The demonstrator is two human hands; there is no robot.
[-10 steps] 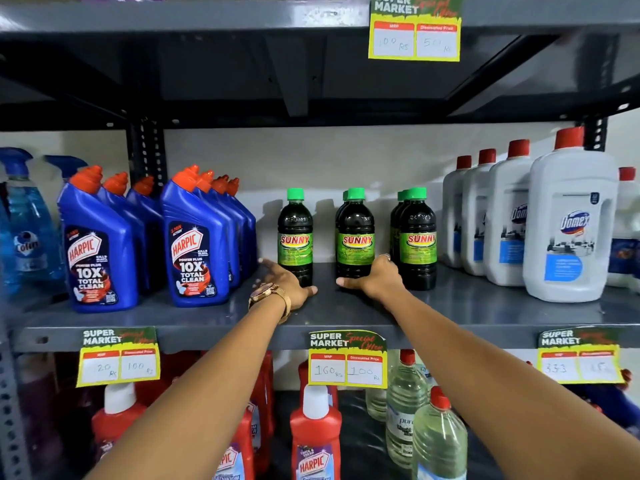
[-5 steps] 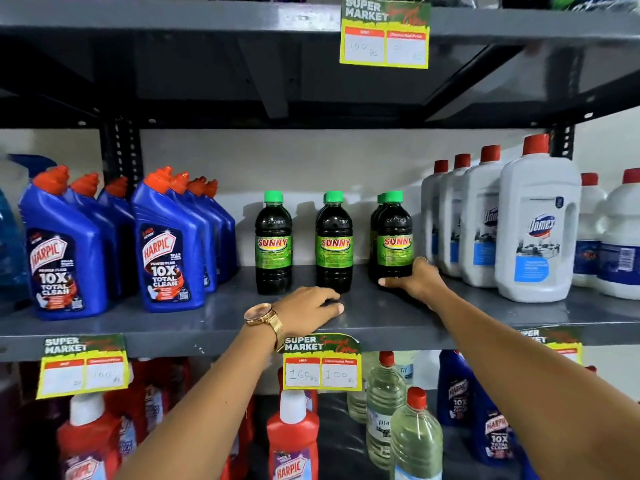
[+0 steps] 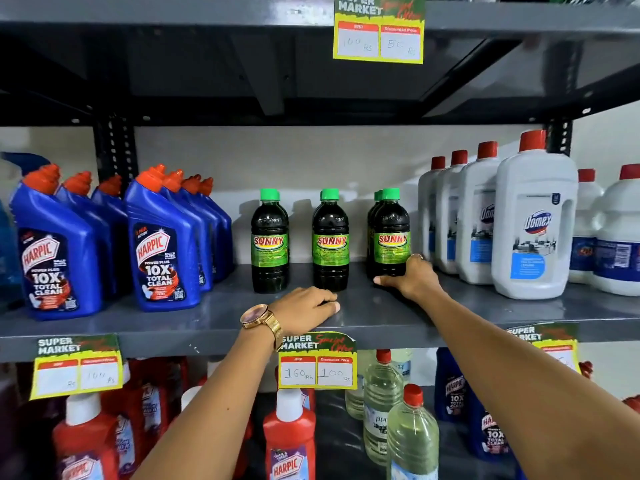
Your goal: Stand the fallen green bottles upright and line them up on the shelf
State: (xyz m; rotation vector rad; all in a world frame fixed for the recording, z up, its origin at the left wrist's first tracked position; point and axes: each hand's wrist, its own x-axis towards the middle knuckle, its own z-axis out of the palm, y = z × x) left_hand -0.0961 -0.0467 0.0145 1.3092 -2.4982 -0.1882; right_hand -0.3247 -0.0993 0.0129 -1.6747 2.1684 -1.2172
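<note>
Dark bottles with green caps and green "SUNNY" labels stand upright on the grey shelf [image 3: 450,313] in three short rows running front to back. The front ones are the left bottle [image 3: 270,240], the middle bottle [image 3: 330,237] and the right bottle [image 3: 391,233], each hiding most of those behind. My left hand [image 3: 304,308], with a gold watch on the wrist, lies flat on the shelf just in front of the middle bottle and holds nothing. My right hand [image 3: 412,278] wraps the base of the right bottle, thumb in front and fingers on its right side.
Blue Harpic bottles [image 3: 162,251] stand to the left of the green bottles and white Domex jugs [image 3: 533,223] to the right. Price tags [image 3: 317,362] hang on the shelf's front edge. The lower shelf holds red Harpic bottles [image 3: 289,438] and clear bottles [image 3: 412,438].
My right hand has moved from the middle bottle to the base of the right bottle. My left hand has drawn back from the left bottle to the shelf front.
</note>
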